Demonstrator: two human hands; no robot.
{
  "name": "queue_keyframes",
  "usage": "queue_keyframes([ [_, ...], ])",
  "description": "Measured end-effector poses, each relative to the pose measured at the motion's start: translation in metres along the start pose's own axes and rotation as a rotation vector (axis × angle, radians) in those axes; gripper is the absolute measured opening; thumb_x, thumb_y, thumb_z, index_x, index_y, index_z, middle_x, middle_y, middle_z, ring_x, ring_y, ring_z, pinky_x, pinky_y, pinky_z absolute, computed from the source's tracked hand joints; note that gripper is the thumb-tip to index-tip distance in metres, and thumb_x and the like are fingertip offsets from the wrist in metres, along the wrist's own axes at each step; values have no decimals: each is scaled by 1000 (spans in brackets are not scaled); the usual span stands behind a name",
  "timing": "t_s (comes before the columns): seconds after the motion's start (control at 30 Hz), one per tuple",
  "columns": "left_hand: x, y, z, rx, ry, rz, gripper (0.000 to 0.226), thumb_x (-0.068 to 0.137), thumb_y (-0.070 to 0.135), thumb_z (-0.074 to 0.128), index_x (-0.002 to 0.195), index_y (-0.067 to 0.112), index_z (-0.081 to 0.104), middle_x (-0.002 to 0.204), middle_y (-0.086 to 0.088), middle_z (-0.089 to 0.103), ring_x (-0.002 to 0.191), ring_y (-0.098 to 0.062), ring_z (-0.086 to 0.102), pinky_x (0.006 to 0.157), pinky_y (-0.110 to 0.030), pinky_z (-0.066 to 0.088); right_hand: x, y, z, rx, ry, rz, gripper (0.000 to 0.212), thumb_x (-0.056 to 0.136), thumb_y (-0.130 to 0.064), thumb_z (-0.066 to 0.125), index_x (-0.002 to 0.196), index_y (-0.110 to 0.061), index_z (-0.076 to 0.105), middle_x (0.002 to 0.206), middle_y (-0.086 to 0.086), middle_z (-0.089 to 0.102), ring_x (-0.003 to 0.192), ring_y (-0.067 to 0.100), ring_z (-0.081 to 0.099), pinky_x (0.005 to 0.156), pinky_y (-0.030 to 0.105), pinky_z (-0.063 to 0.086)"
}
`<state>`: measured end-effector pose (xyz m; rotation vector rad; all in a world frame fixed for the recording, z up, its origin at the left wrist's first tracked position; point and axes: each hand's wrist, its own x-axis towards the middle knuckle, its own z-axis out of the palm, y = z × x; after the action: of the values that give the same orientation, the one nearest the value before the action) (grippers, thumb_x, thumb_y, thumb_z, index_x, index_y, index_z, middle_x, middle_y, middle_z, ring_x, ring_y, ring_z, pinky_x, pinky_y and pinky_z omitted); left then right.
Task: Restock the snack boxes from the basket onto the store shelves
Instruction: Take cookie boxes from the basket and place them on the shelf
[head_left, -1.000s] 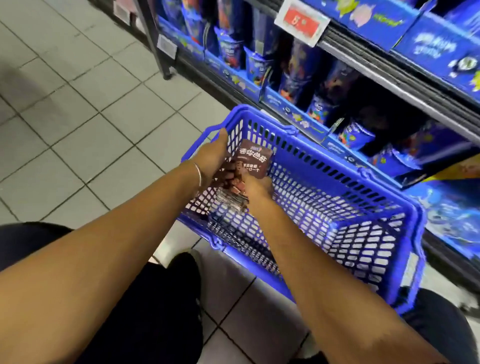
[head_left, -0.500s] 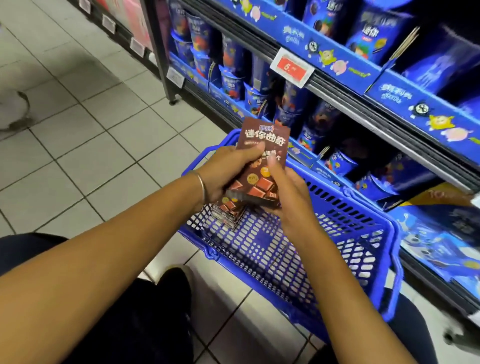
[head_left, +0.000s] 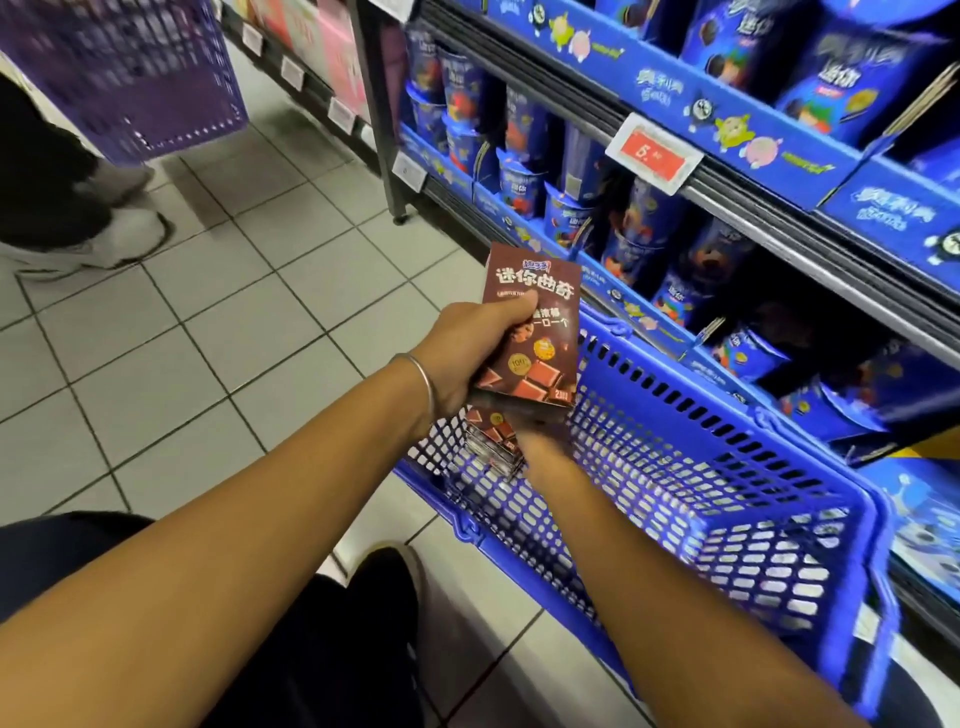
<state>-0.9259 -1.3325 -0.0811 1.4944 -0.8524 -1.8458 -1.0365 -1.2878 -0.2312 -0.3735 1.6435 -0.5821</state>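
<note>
One glossy brown cardboard snack box (head_left: 540, 358) now sits in my left hand (head_left: 467, 343) alone, fingers clamped round it above the blue plastic mesh basket (head_left: 727, 483). My right hand (head_left: 543, 449) has dropped to the flat stack (head_left: 491, 441) inside, its fingers hidden. Shelving comes next, I judge.

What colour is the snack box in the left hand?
The snack box is dark brown with white lettering and pictured chocolate squares; head view.
</note>
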Motion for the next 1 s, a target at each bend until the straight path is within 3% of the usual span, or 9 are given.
queue_keyframes([
  [0.1,-3,2,-7,-1,1,-2,31,93,36,78,103,7,75,97,-15,81,79,-30,79,76,-42,67,12,7,4,-9,63,-21,44,100,-26,59,136,0,54,141,20,57,130,35,55,91,33,46],
  [0.17,-4,4,-10,-13,11,-13,30,93,36,78,103,8,75,99,-16,81,84,-33,78,84,-48,65,17,10,1,-11,196,-71,43,87,-27,78,122,-7,63,129,15,66,112,32,64,97,43,52],
  [0.27,-7,5,-12,-10,28,-21,32,93,37,78,104,8,74,98,-16,81,80,-31,78,82,-48,66,15,19,-11,105,215,-47,37,74,-17,87,106,-11,69,116,13,72,87,24,64,86,48,58],
  [0.37,-9,4,-11,16,46,-19,34,92,38,79,107,8,73,96,-15,82,81,-31,79,82,-47,66,7,23,-26,127,223,-94,42,76,-15,86,114,-9,69,114,12,73,103,31,68,96,50,54],
  [0.5,-10,3,-8,34,77,4,41,92,40,79,113,5,71,95,-14,82,80,-31,80,71,-45,67,-21,24,-46,238,195,-220,24,81,-22,83,101,-24,68,99,-3,75,93,14,70,69,33,54],
  [0.6,-6,-2,-8,63,117,33,52,92,51,76,118,6,69,91,-11,82,77,-28,81,62,-38,65,-53,18,-60,328,223,-348,26,87,-34,77,109,-25,68,96,-12,75,90,3,69,70,31,53],
  [0.77,2,-11,-5,109,178,65,64,96,72,54,110,14,75,94,-9,82,87,-30,81,95,-49,62,-94,-10,-77,441,279,-514,27,94,-38,67,113,-20,70,100,-11,76,90,7,69,73,33,54],
  [0.9,4,-13,1,120,176,71,72,99,74,44,118,11,73,93,-8,82,83,-28,81,88,-45,64,-110,-29,-82,434,238,-596,25,93,-41,67,109,-23,71,95,-12,77,80,1,70,69,29,52],
  [1.0,0,-15,7,96,132,53,75,98,75,45,126,10,69,102,-13,81,89,-33,80,87,-51,65,-115,-34,-81,402,151,-603,20,92,-43,67,103,-27,73,93,-13,77,78,0,71,72,30,54],
])
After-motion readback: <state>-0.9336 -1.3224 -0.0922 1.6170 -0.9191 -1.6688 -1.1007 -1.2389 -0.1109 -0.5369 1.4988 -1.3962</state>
